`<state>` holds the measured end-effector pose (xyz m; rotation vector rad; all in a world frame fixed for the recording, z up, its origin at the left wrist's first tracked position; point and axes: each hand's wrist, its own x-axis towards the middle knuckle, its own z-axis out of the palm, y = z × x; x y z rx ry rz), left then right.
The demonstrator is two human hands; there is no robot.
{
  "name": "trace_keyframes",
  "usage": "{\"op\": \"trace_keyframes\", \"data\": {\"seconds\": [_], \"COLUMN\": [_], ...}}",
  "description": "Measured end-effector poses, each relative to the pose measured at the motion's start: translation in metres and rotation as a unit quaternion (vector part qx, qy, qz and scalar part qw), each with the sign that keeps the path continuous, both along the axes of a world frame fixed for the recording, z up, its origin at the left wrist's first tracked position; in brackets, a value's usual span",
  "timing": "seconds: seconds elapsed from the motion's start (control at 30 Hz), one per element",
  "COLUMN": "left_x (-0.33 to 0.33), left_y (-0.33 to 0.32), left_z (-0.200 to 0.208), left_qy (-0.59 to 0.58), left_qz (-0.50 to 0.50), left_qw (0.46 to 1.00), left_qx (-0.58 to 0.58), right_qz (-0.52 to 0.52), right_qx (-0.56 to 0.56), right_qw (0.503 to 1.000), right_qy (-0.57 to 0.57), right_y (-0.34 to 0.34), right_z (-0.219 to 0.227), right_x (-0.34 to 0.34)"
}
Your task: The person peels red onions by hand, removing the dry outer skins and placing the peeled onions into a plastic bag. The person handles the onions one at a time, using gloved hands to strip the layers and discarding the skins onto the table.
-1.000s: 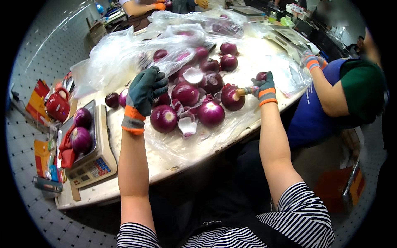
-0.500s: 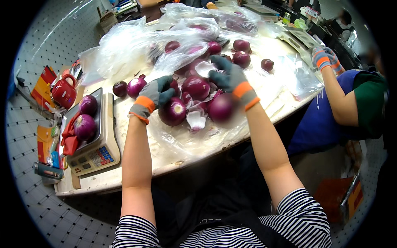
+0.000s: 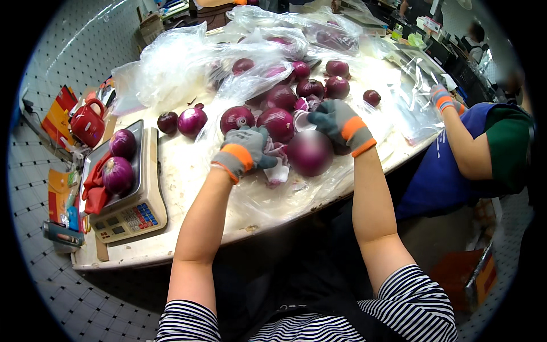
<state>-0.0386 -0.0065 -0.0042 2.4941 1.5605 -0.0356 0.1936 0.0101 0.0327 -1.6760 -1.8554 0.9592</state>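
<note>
My left hand (image 3: 244,150), in a grey glove with dark fingertips and an orange cuff band, is closed on papery onion skin (image 3: 277,172) at the near side of the pile. A red onion (image 3: 232,118) with its root end showing sits just beyond it, beside another red onion (image 3: 276,123). My right hand (image 3: 339,125), gloved alike, has its fingers curled at a pale piece of onion skin (image 3: 301,121). A large onion (image 3: 310,154) lies between my hands, blurred in the picture. Parts of the skins are hidden by the gloves.
Clear plastic bags (image 3: 176,62) cover the far table, with several onions around them. At left, a scale (image 3: 149,199) bears two onions (image 3: 118,175) and red cloth; a red jug (image 3: 87,121) stands beyond. On the right, a gloved co-worker (image 3: 473,142) works beside plastic film (image 3: 419,108).
My left hand has come nearer and rightward, off the onion it was on. That onion seems to sit farther back. My right hand has come slightly nearer and rightward.
</note>
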Motion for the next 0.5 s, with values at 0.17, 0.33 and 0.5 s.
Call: {"op": "trace_keyframes", "data": {"seconds": [0.17,0.33,0.5], "left_x": [0.030,0.024,0.012], "left_y": [-0.017,-0.015,-0.002], "left_z": [0.005,-0.006,-0.019], "left_qy": [0.033,0.081,0.092], "left_qz": [-0.041,0.002,0.013], "left_qw": [0.998,0.996,0.992], "left_qx": [-0.033,0.031,0.089], "right_qz": [0.051,0.114,0.032], "right_qx": [0.157,0.060,0.038], "right_qw": [0.986,0.974,0.973], "right_qy": [0.030,-0.184,-0.224], "right_y": [0.021,0.021,0.013], "right_z": [-0.047,-0.046,-0.045], "right_x": [-0.003,-0.010,-0.007]}}
